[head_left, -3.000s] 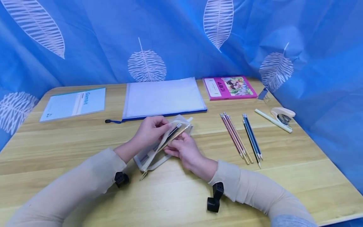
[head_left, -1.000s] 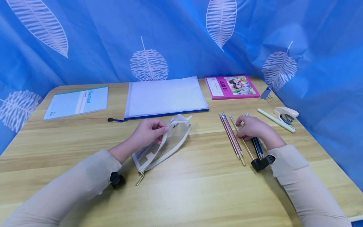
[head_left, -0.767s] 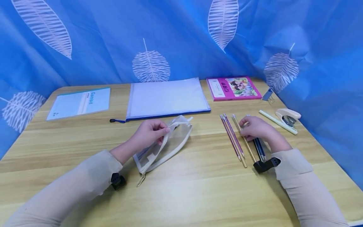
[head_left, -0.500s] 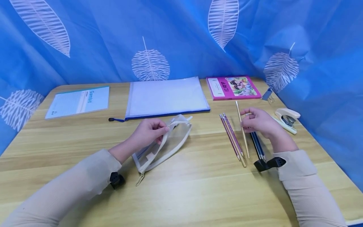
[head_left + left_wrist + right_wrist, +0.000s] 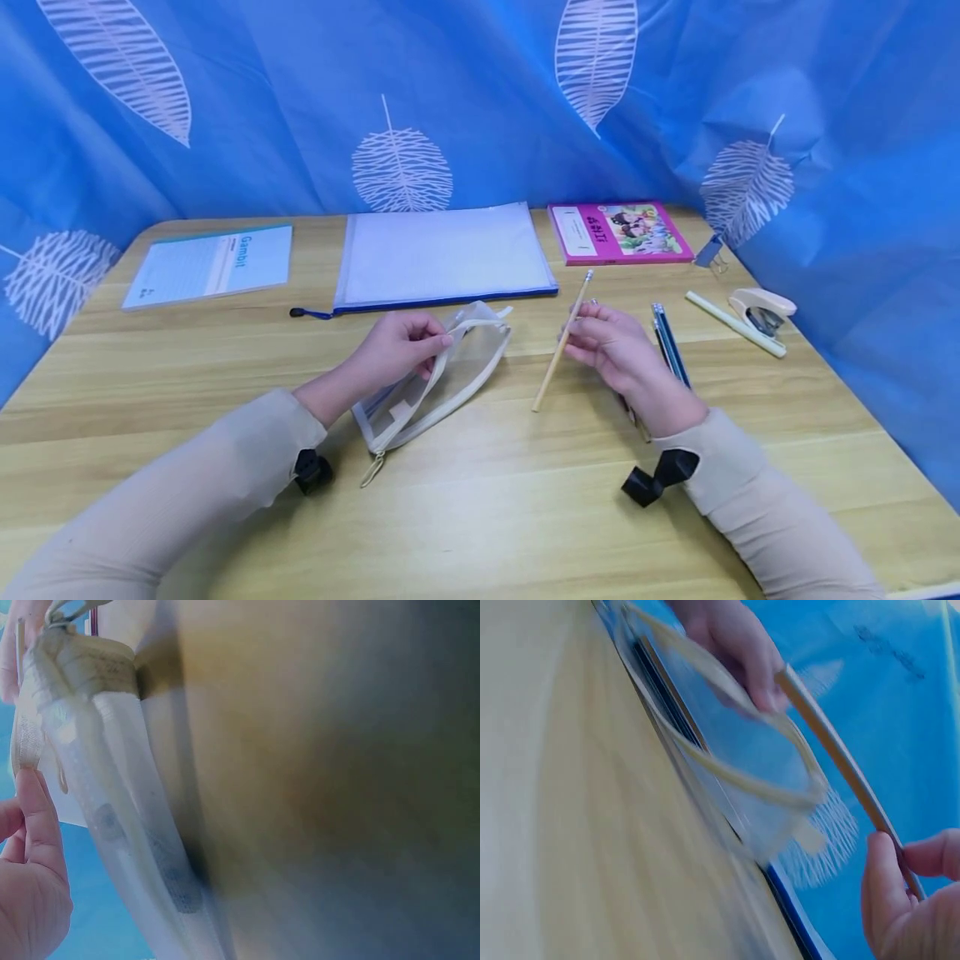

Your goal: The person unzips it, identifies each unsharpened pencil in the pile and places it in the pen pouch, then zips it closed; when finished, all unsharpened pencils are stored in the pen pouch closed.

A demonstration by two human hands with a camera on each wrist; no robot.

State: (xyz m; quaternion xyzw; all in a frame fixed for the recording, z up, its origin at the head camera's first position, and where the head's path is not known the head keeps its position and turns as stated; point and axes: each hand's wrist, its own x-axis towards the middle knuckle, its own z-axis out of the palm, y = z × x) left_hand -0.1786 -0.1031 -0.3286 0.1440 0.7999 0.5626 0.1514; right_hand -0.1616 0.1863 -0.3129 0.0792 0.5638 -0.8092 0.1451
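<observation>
My left hand (image 5: 397, 350) pinches one side of the opening of a translucent zip pencil case (image 5: 450, 407), whose mouth gapes. In the right wrist view, dark and light pencils (image 5: 664, 690) lie inside it. My right hand (image 5: 618, 354) holds a gold pencil (image 5: 555, 367) between thumb and fingers, above the table just right of the case. The pencil slants, its eraser end pointing away from me. Beneath the right hand, a group of pencils (image 5: 633, 417) is mostly hidden. Dark blue pencils (image 5: 671, 343) lie to its right.
Behind the case lies a white zip folder (image 5: 446, 254) with a blue edge. A notebook (image 5: 210, 265) is at the back left, a pink book (image 5: 621, 233) at the back right. A pale stick (image 5: 731, 322), a stapler-like item (image 5: 761, 312) and a binder clip (image 5: 708, 250) sit near the right edge.
My right hand left the case, picked the gold pencil up from beside the blue ones, and has carried it left towards the case. The left hand keeps its hold on the case.
</observation>
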